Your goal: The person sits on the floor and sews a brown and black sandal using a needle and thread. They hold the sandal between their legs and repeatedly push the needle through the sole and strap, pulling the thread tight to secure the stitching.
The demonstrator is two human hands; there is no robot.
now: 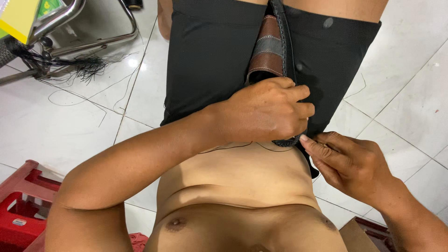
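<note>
the floor [70, 116] is white glossy tile with dark grout lines, and loose black threads [88, 65] lie scattered across it by a metal chair frame [70, 18] at the upper left. a red plastic stool [21, 205] sits at the lower left. the person sits with a brown leather piece [268, 49] with a black braided edge lying on their lap, between the thighs. the left hand [266, 114] is closed over its near end, holding it. the right hand [345, 161] pinches the braided edge just beside it with narrow fingertips.
</note>
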